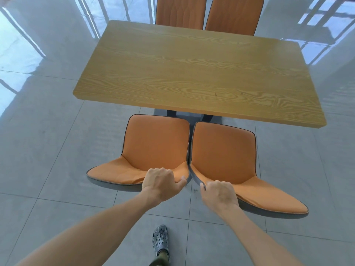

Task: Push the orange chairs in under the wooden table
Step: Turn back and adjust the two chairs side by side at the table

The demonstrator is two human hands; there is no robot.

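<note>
Both bare forearms are reaching forward from the bottom of the view, over a grey patterned clog (161,240) standing on the tiled floor (48,150). Each hand is gripping a chair top: the left hand (161,184) is curling closed over the upper edge of the left orange chair (153,146), near its inner corner, and the right hand (220,193) is clamping the upper edge of the right orange chair (222,154), thumb tucked behind the rim. These two chairs are standing side by side, backs just about touching, with their seats pointing toward the wooden table (192,73). Their front edges are sitting at the table's near edge, perhaps slightly under it, though the angle is making that hard to judge. Dark table legs are showing just beyond the seats. Across the table, two more orange chairs (209,14) are standing close together against the far edge, only their backrests showing.
</note>
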